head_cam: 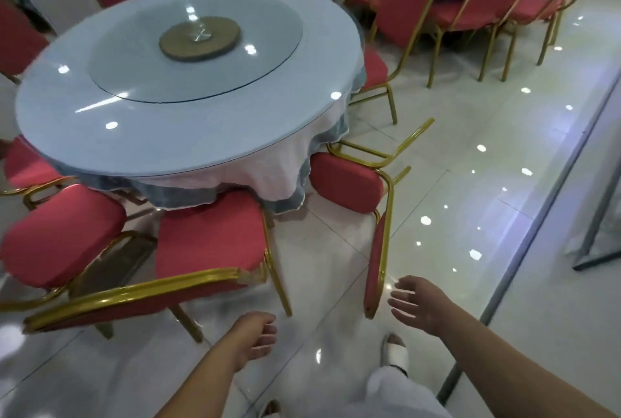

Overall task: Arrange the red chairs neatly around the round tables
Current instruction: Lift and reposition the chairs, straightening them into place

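A round table (235,135) with a pale cloth and a glass turntable stands ahead on the left. Red chairs with gold frames ring it. One chair (208,243) stands upright right in front of me, its seat under the table's edge. Another chair (346,182) lies tipped on its side at the table's right, its backrest (374,270) reaching towards me. My right hand (420,303) hovers with spread fingers just right of that backrest, not touching it. My left hand (255,340) hangs below the upright chair with loosely curled fingers and holds nothing.
More red chairs (463,14) crowd a second table at the back right. A grey metal frame (591,202) with glass runs along the right side. Glossy white floor tiles (470,182) lie between. My feet in white slippers (396,353) stand below.
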A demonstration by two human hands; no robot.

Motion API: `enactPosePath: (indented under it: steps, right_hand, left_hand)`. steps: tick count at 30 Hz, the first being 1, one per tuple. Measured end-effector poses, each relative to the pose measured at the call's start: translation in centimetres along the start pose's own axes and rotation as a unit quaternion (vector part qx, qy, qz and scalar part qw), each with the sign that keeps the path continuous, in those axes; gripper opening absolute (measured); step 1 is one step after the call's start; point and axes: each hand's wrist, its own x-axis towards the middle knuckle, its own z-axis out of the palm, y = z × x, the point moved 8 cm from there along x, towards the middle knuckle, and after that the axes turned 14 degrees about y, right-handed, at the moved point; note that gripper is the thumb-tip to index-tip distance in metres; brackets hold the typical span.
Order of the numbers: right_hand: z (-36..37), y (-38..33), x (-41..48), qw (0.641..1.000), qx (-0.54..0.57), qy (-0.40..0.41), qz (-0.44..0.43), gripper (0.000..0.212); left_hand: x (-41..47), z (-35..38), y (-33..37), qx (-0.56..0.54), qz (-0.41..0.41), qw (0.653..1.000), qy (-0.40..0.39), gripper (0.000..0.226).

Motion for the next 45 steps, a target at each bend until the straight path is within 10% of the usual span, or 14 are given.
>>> enactPosePath:
  steps: [15, 23, 30, 39, 45]
  right_hand:
    - [-12.9, 2.5, 20.0, 0.974, -0.202, 0.099, 0.037, 0.010]
    - [-12.3, 9.6, 31.6, 0.925, -0.360, 0.113, 0.040, 0.016]
    - [-6.4, 7.7, 38.0, 0.953, -0.283, 0.102, 0.027, 0.013]
    - [-0.2, 1.9, 29.4, 0.943, -0.326, -0.042, -0.051, 0.119]
    - [6.6, -5.7, 15.5, 0.910, -0.324, -0.006, -0.258, 0.113]
  left_hand:
    - [7.3, 29.8, 6.9, 0.273, 0.098, 0.955, -0.055, 0.029]
    - [23.3, 43.0, 5.8, 0.277, 0.082, 0.956, -0.048, 0.102]
    - [27.7, 47.9, 5.0, 0.298, 0.160, 0.941, -0.009, 0.036]
    - [19.0, 41.2, 14.5, 0.320, 0.180, 0.930, 0.037, 0.025]
    - [5.8, 35.8, 27.3, 0.367, 0.223, 0.903, -0.028, 0.014]
